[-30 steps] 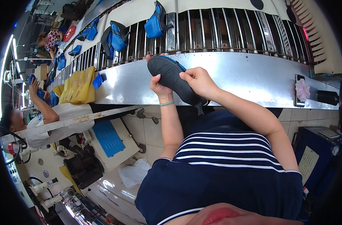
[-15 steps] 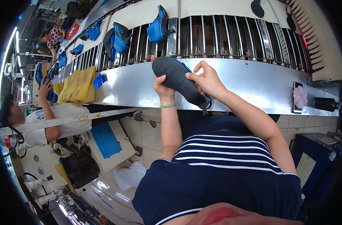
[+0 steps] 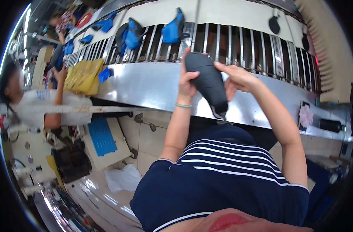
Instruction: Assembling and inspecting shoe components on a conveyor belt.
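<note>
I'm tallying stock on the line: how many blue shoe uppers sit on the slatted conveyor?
At least 5: one above the dark shoe held in both hands, one left of it, three farther left. More may be hidden.

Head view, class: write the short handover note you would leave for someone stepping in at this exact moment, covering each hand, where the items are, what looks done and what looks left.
Left hand: grips the dark shoe along its left side, green band on the wrist.
Right hand: fingers on the shoe's right edge, near its upper end.
Shoe: held up off the steel ledge, sole toward the camera, in front of the slatted conveyor.
Done: shoe is in hand, off the line.
Left: probably finishing the handling and setting it back; blue shoe uppers wait on the slats.
</note>
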`<state>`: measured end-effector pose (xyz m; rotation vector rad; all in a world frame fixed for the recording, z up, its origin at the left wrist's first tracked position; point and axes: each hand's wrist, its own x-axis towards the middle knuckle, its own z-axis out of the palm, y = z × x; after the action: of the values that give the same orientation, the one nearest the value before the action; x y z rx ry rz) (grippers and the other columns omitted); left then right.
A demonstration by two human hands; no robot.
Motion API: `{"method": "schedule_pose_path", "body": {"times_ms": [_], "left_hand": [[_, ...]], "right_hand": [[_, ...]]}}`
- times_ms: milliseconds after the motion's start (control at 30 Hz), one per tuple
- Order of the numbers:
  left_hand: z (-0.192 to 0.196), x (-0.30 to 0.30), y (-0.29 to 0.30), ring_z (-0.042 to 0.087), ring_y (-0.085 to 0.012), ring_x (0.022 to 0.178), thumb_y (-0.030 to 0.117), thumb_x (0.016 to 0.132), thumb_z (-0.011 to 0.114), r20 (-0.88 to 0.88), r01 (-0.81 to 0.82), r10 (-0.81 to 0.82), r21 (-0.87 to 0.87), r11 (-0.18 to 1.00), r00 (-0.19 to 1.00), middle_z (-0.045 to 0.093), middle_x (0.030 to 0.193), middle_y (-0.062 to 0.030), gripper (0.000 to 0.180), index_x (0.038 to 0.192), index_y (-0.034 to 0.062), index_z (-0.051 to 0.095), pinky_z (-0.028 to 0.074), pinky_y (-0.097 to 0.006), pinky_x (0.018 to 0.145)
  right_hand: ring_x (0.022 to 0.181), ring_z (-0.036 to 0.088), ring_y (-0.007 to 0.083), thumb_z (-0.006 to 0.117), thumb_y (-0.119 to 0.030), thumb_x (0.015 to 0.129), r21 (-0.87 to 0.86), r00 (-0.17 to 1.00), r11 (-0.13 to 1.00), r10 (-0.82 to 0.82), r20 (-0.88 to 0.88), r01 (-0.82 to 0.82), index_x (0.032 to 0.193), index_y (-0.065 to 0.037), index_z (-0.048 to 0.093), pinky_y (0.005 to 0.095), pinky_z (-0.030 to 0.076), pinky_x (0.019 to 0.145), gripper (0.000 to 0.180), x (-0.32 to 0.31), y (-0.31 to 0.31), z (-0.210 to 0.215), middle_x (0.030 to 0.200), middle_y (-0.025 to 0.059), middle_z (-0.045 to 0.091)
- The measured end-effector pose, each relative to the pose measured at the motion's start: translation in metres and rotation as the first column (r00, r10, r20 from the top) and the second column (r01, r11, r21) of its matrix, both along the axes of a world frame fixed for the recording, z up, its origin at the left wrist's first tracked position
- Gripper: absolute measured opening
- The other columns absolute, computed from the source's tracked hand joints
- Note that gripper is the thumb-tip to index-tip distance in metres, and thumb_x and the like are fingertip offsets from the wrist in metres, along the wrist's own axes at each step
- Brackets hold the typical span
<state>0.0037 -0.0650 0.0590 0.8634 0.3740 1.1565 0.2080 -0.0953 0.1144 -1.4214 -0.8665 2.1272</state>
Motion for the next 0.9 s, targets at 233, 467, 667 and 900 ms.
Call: {"method": "schedule_pose_path", "body": {"times_ms": [233, 467, 667, 900], "left_hand": [[-0.013, -0.072, 0.096, 0.061, -0.0294, 0.107, 0.053, 0.095, 0.053, 0.193, -0.179, 0.221, -0.213, 0.96, 0.956, 0.06, 0.121, -0.0139, 0.045, 0.126, 0.0218, 0.046, 0.055, -0.044, 0.084], [0.02, -0.285, 0.239, 0.046, -0.0372, 0.107, 0.029, 0.084, 0.063, -0.285, -0.834, 0.784, -0.229, 0.502, 0.551, 0.04, 0.124, -0.0173, 0.057, 0.134, 0.0118, 0.04, 0.042, -0.057, 0.095], [0.064, -0.321, 0.274, 0.047, -0.0418, 0.111, 0.02, 0.081, 0.067, -0.565, -0.916, 0.733, -0.121, 0.382, 0.38, 0.04, 0.133, -0.0193, 0.059, 0.134, 0.0074, 0.044, 0.043, -0.061, 0.092], [0.089, -0.312, 0.276, 0.043, -0.04, 0.129, 0.04, 0.059, 0.085, -0.502, -0.14, 0.533, 0.804, 0.578, -0.681, 0.044, 0.138, -0.0283, 0.105, 0.145, 0.0079, 0.035, 0.039, -0.045, 0.105]], "right_hand": [[0.038, 0.059, 0.0181, 0.045, -0.068, 0.091, 0.008, 0.989, 0.991, -0.129, -0.07, 0.13, 0.144, 0.01, 0.028, 0.0233, 0.04, 0.032, 0.096, 0.04, -0.005, -0.041, 0.053, 0.0147, 0.061], [0.055, 0.069, 0.021, 0.051, -0.075, 0.084, -0.076, 0.975, 0.976, -0.211, -0.069, 0.206, 0.144, 0.009, 0.03, 0.0265, 0.053, 0.044, 0.105, 0.039, 0.004, -0.076, 0.068, 0.0171, 0.068], [0.067, 0.072, 0.0265, 0.052, -0.074, 0.083, -0.047, 0.979, 0.979, -0.199, -0.055, 0.196, 0.144, 0.003, 0.035, 0.036, 0.06, 0.062, 0.1, 0.042, 0.01, -0.064, 0.085, 0.0243, 0.07], [0.059, 0.07, 0.0239, 0.06, -0.064, 0.085, -0.014, 0.982, 0.982, -0.189, 0.028, 0.19, 0.129, 0.003, 0.048, 0.0345, 0.057, 0.051, 0.081, 0.046, 0.013, -0.05, 0.076, 0.0162, 0.069]]}}
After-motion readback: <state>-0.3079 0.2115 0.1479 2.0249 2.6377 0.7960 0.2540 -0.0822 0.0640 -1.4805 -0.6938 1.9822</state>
